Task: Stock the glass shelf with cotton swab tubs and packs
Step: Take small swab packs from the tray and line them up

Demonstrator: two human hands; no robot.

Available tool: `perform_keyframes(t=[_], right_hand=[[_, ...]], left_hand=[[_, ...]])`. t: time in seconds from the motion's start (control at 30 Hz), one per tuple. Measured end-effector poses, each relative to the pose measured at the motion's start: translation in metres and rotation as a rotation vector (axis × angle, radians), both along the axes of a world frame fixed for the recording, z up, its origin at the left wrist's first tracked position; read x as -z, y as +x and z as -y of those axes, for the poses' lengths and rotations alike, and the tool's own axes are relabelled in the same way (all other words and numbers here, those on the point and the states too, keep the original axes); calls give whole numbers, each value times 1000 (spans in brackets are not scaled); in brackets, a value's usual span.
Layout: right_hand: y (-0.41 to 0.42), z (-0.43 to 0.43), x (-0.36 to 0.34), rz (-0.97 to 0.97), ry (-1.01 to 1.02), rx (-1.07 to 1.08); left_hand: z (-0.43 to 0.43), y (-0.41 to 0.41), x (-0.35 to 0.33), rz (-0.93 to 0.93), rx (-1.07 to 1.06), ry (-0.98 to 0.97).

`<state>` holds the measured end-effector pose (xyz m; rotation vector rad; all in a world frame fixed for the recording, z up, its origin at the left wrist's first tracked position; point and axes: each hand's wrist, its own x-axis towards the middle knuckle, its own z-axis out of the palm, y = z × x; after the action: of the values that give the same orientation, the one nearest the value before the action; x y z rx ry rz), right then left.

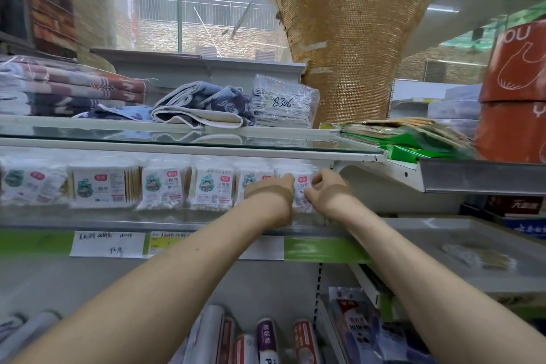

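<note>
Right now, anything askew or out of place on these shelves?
Two things. On the upper glass shelf a blue towel lies loose and rumpled between the wrapped stacks. Below, the leftmost swab pack seems to lean off-square from its upright neighbours, though blur makes that uncertain.

1. The cotton swab packs [161, 188] are flat, clear packets with white labels, a teal cartoon figure and a red badge. They stand upright and face-out in one row, running from 9 o'clock to just right of centre.
2. The rightmost pack [302, 192] stands upright at the row's 3 o'clock end, partly hidden between the left hand [271, 186] and the right hand [328, 186].
3. The glass shelf [88, 220] bears the row. Its front edge runs level from 9 o'clock towards 3 o'clock.
</note>
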<state>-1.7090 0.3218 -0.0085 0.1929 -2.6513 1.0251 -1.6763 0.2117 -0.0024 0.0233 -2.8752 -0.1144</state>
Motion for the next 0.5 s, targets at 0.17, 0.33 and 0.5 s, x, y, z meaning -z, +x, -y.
perform_keyframes(t=[0.17, 0.33, 0.5], right_hand=[[2, 0, 2, -85, 73, 2], [5, -1, -1, -58, 212, -45], [9, -4, 2, -25, 285, -67]], left_hand=[[2, -7, 1, 46, 20, -2], [3, -11, 2, 79, 24, 10], [1, -8, -1, 85, 21, 23]])
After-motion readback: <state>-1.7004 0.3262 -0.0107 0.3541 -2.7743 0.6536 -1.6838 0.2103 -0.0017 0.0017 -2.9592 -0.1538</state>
